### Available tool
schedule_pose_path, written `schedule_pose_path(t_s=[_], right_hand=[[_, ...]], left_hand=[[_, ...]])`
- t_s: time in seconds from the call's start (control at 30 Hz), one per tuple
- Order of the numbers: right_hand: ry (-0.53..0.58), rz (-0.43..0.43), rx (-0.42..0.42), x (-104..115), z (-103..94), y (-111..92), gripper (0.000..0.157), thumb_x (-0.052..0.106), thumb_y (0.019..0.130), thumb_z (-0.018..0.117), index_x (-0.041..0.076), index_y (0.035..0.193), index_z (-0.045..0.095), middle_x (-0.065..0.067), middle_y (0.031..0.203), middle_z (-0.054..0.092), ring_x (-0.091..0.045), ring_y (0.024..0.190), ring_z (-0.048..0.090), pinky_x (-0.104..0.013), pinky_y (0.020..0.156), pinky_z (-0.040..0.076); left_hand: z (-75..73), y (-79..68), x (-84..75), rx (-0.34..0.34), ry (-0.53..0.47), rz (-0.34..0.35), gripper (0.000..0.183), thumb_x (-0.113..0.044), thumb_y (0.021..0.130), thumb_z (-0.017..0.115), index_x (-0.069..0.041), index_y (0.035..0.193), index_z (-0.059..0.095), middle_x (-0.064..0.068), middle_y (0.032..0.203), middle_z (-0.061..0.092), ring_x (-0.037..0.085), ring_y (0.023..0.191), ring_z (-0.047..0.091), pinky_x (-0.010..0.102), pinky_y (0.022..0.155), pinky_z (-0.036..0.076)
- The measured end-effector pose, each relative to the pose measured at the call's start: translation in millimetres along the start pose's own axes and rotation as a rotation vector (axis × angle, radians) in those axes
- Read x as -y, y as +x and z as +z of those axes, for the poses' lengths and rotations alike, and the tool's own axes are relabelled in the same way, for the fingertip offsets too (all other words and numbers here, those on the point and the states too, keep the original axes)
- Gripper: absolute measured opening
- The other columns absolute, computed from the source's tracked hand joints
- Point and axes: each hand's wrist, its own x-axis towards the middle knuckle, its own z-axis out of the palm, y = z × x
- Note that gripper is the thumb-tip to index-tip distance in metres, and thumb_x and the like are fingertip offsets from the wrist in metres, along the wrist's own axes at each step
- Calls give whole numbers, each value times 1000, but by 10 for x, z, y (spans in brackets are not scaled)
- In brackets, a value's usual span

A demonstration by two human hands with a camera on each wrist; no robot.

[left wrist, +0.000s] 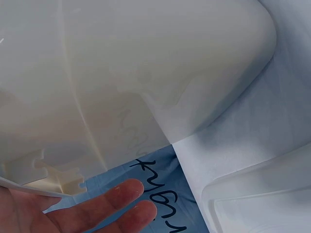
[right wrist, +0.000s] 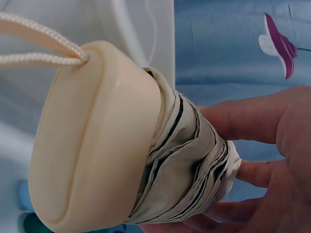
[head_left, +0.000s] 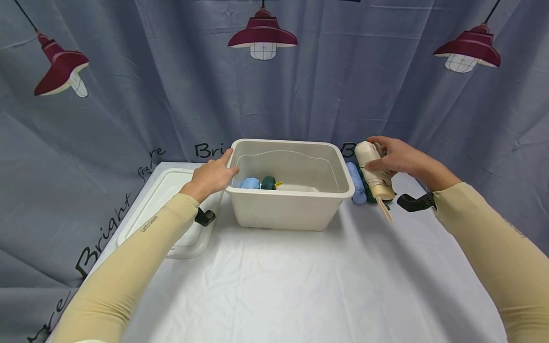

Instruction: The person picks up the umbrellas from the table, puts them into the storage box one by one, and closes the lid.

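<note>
My right hand (head_left: pixel 396 157) holds a cream folding umbrella (head_left: pixel 372 166) around its wrapped canopy, beside the right end of a white plastic bin (head_left: pixel 283 209). The umbrella's smooth handle (right wrist: pixel 92 141) and cord loop (right wrist: pixel 43 36) point toward me. My left hand (head_left: pixel 210 176) rests at the bin's left rim, thumb over the edge and straight fingers (left wrist: pixel 129 191) outside the wall. Inside the bin show a light blue rolled item (head_left: pixel 250 183) and a dark green one (head_left: pixel 269 183), mostly hidden by the front wall.
Right of the bin, a light blue rolled item (head_left: pixel 357 183) stands near a dark green one (head_left: pixel 369 194), partly behind the held umbrella. A white lid (head_left: pixel 188 247) lies at left under my left forearm. A grey-blue printed curtain (head_left: pixel 180 85) hangs behind the white-covered table (head_left: pixel 291 286).
</note>
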Motion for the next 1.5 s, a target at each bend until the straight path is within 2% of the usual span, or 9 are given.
schedule_pose_path(t_s=[0.13, 0.47, 0.67, 0.87, 1.2, 1.5], right_hand=[[7, -22, 12, 131, -18, 46, 88, 26, 95, 70, 9, 162, 16, -30, 142, 36, -44, 115, 52, -46, 78, 55], [-9, -32, 45, 392, -31, 197, 89, 30, 94, 70, 14, 163, 16, -29, 145, 36, -44, 120, 49, -53, 88, 53], [-20, -54, 64, 545, -36, 295, 87, 32, 94, 70, 15, 162, 18, -26, 144, 37, -41, 118, 51, -47, 82, 55], [-23, -38, 78, 662, 5, 440, 88, 34, 92, 71, 18, 162, 20, -23, 143, 40, -38, 118, 51, -44, 83, 55], [-9, -50, 134, 839, 104, 638, 86, 31, 93, 69, 15, 162, 20, -22, 147, 40, -37, 120, 52, -43, 83, 57], [6, -21, 203, 995, 253, 804, 84, 26, 94, 68, 16, 162, 20, -21, 149, 39, -35, 126, 50, -49, 93, 54]], left_hand=[[-11, 2, 12, -5, 6, 0, 74, -51, 100, 34, -29, 164, 4, 22, 134, 62, 35, 97, 66, 54, 82, 47], [-16, 3, 14, -9, -3, -1, 74, -50, 100, 35, -30, 164, 5, 20, 130, 65, 36, 97, 66, 55, 86, 46], [-23, -2, 5, -14, 6, -4, 74, -50, 99, 35, -30, 164, 6, 21, 135, 62, 37, 105, 65, 56, 88, 45], [-18, 4, 2, -18, 6, -1, 74, -51, 99, 35, -29, 164, 7, 20, 133, 63, 37, 103, 65, 56, 88, 46], [-17, 4, -9, -7, 5, -7, 74, -51, 99, 36, -29, 164, 5, 20, 144, 55, 39, 112, 64, 59, 93, 44], [-13, 13, 2, -10, 5, -8, 74, -51, 100, 36, -29, 164, 6, 21, 144, 56, 40, 114, 64, 59, 93, 45]])
